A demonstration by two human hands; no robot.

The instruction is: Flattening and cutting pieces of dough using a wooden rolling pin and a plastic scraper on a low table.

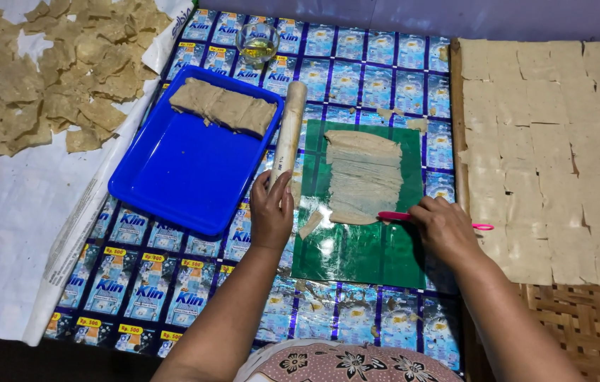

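Our left hand (271,211) closes its grip on the lower end of the wooden rolling pin (288,131), beside the blue tray (187,177). Our right hand (445,228) pinches a pink cutter (395,216) at the near edge of the flattened dough sheet (363,175), which lies on the green mat (356,247).

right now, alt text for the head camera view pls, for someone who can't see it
A person's right hand draws a pink tool along the near edge of a thin rolled dough sheet on a green mat, while the left hand rests on a wooden rolling pin. A blue tray with folded dough sits to the left.
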